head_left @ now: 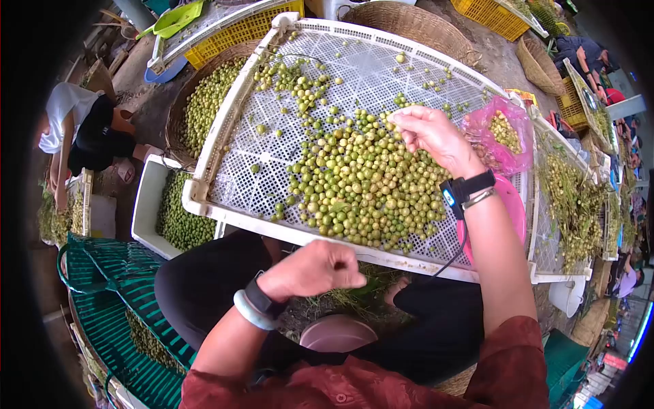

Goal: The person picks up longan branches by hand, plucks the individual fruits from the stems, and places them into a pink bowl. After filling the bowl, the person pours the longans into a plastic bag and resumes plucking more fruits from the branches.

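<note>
A white perforated tray (235,180) lies across my lap area, with a heap of small round green-yellow fruits (368,180) at its middle. My right hand (432,136) is above the heap's upper right edge, thumb and fingertips pinched together; what they hold, if anything, is too small to name. My left hand (317,269) is curled closed just off the tray's near edge, above some green stems (361,293); its fingers hide any content. A pink plastic bag (521,129) with yellowish fruits sits on the tray's right side, near a pink basin (518,215).
Left of the tray are a round basket of fruits (208,102) and a white box of green fruits (146,204). A green basket (102,273) stands lower left. Another person (85,123) crouches at the left. More trays with stems (572,198) are at the right.
</note>
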`<state>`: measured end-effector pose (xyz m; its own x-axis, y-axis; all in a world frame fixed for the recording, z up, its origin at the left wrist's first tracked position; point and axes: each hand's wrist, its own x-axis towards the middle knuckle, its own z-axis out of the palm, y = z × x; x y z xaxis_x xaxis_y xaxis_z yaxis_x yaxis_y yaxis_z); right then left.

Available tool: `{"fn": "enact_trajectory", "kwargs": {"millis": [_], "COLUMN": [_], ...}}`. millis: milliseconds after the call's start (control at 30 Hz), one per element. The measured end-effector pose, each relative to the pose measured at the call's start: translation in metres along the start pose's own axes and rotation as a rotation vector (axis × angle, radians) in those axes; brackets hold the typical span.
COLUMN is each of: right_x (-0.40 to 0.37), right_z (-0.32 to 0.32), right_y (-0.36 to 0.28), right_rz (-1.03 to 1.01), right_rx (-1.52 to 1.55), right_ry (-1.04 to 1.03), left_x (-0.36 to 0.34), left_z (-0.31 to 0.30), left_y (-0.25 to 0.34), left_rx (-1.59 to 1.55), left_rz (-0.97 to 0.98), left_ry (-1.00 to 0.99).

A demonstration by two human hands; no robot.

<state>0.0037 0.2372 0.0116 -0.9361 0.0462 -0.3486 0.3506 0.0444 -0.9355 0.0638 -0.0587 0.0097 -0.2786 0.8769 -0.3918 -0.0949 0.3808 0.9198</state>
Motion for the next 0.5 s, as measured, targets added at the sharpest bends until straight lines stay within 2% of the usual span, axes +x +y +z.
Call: {"fn": "enact_trajectory", "kwargs": {"millis": [67, 167, 200, 300, 367, 500], "right_x": [0.019, 0.055, 0.055, 0.085, 0.102, 0.135], "right_z": [0.0, 0.0, 0.008, 0.015, 0.02, 0.033], "right_y": [0.001, 0.027, 0.018, 0.022, 0.019, 0.028], "right_rz": [0.051, -0.165, -0.118, -0.236, -0.2, -0.22], "right_rx": [-0.279, -0.773, -0.856, -0.863, -0.953, -1.084], "right_ry": [0.077, 0.139, 0.189, 0.304, 0.323, 0.317], "left_x": [-0.006, -0.003, -0.003, -0.004, -0.006, 0.0], "left_z": [0.017, 0.035, 0.037, 0.038, 0.035, 0.03], "left_y": [-0.016, -0.052, -0.053, -0.05, -0.039, -0.025], "left_rx": [0.603, 0.914, 0.926, 0.927, 0.876, 0.729], "left_rz": [-0.035, -0.091, -0.074, -0.008, 0.074, 0.029], "left_ry": [-0.05, -0.009, -0.002, 0.017, 0.015, -0.121]}}
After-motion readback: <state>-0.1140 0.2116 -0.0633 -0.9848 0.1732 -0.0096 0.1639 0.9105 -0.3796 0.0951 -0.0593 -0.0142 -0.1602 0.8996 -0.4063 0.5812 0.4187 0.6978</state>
